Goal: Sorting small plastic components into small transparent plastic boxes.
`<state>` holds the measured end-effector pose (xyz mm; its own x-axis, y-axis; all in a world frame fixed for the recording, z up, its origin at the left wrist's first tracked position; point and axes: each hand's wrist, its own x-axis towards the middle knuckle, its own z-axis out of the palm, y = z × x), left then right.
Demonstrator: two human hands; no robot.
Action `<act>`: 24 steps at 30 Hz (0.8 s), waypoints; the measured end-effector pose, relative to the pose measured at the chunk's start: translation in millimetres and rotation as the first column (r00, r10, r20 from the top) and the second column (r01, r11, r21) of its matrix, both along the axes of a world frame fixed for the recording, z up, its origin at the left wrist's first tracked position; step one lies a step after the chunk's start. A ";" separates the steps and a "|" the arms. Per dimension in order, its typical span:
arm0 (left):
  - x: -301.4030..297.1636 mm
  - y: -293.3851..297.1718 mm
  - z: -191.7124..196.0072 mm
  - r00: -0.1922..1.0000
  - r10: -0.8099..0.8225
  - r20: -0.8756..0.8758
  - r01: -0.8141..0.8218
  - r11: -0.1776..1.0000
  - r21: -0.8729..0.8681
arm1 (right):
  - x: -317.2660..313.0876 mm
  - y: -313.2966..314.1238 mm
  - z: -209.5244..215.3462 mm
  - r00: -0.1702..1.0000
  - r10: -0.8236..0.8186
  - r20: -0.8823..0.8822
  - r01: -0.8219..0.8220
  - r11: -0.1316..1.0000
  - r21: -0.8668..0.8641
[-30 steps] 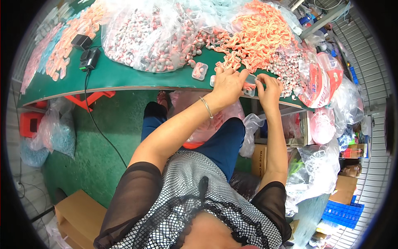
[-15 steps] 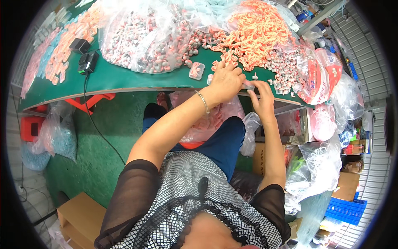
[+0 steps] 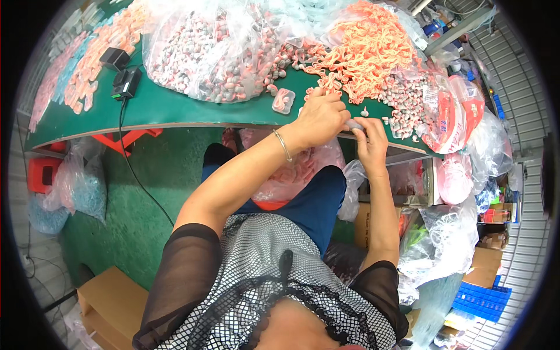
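Observation:
My left hand (image 3: 322,121) is at the table's front edge with its fingers curled. My right hand (image 3: 373,140) pinches a small translucent case (image 3: 353,124) between thumb and fingers. The left fingertips meet this case from the other side and partly cover it. Just left of my hands lies another clear case (image 3: 283,101) with an orange-pink cord inside. Beyond the fingers spreads a large heap of coiled orange cords (image 3: 370,49). To its right is a pile of small pink-and-grey knobbed plugs (image 3: 402,105), with a single plug (image 3: 364,111) lying apart.
A big clear bag (image 3: 213,55) of similar plugs fills the table's middle. Black boxes with a cable (image 3: 126,83) stand on the green tabletop (image 3: 166,108). Rows of peach pieces (image 3: 111,49) lie at left; a red-and-white plastic bag (image 3: 458,114) sits at the right end.
My right fingers have closed in around the small case, nearer my left hand. The whole view has shifted slightly; the piles look the same.

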<state>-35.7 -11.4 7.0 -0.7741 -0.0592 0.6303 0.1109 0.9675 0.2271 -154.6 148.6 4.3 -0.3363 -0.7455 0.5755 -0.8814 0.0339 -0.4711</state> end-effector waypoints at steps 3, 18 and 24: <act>6.4 -2.0 5.2 0.997 -0.002 -0.072 0.007 0.998 0.069 | 1.8 -0.2 3.1 1.000 0.012 -0.004 -0.012 0.999 -0.047; 20.5 9.5 4.2 0.978 0.069 -0.194 0.075 0.760 0.646 | 12.5 -6.2 19.4 0.998 0.031 0.056 -0.024 0.992 -0.126; 22.7 15.8 2.3 0.954 0.155 -0.258 0.069 0.720 0.690 | 19.1 -11.2 21.3 1.000 0.005 -0.010 -0.006 0.989 -0.146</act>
